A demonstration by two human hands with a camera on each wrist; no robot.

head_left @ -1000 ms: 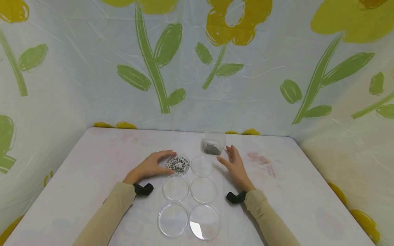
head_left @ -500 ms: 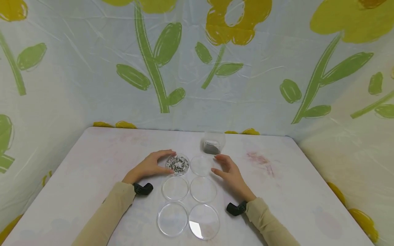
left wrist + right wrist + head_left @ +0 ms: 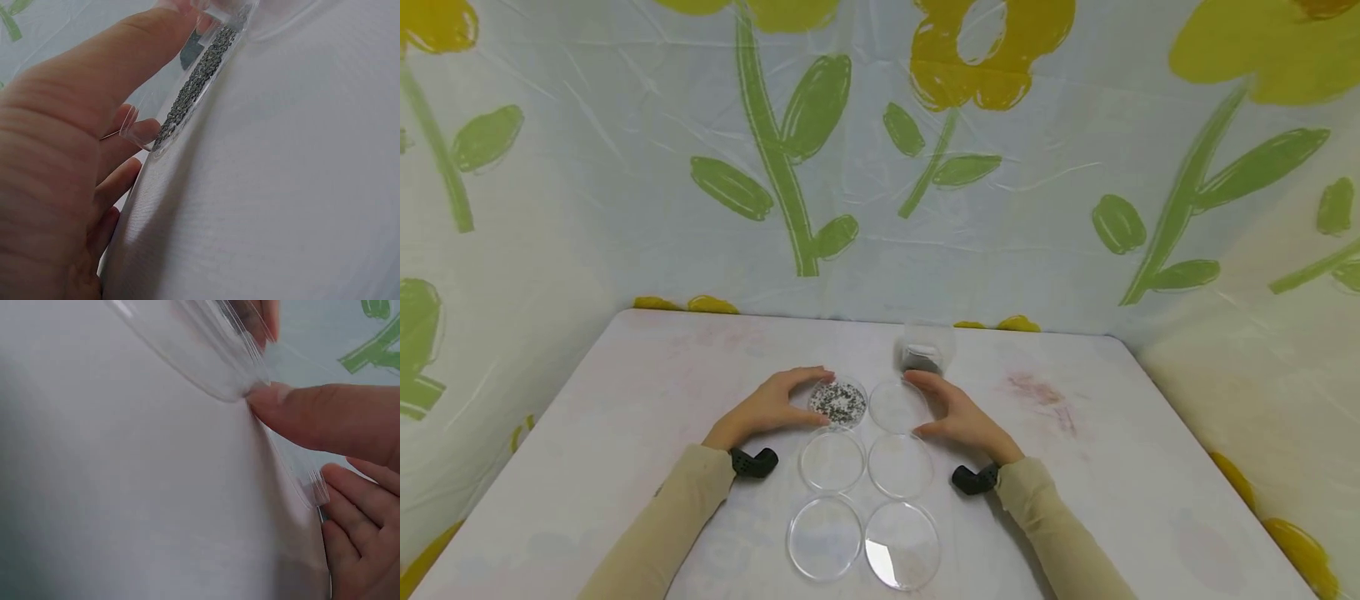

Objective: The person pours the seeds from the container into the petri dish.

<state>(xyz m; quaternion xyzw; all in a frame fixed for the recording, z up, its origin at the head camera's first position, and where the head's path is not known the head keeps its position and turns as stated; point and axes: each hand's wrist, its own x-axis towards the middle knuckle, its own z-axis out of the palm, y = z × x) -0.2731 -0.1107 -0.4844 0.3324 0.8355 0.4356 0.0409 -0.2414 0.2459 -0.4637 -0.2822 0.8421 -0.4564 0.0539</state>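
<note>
My left hand (image 3: 767, 410) grips a clear petri dish (image 3: 838, 402) on the table, thumb at the near side and fingertips at the far side. Dark, seed-like grains cover much of its bottom; in the left wrist view they form a grey-black layer (image 3: 199, 84) behind the clear wall. Beside it on the right is a clear petri dish (image 3: 895, 407) with no contents visible. My right hand (image 3: 964, 419) holds that one by its edge. In the right wrist view the thumb (image 3: 300, 415) touches it, with fingers at its far rim (image 3: 319, 489).
Nearer to me lie two rows of clear round dishes: a left one (image 3: 831, 461) and right one (image 3: 900, 467), then another left (image 3: 825, 538) and right (image 3: 902, 546). Behind them stands a translucent container (image 3: 922, 354) with dark material inside. A flower-print curtain (image 3: 865, 250) hangs beyond the table.
My right hand has moved left from beside the translucent container and come round the right-hand dish of the far row. My left hand stays on the dish of dark grains.
</note>
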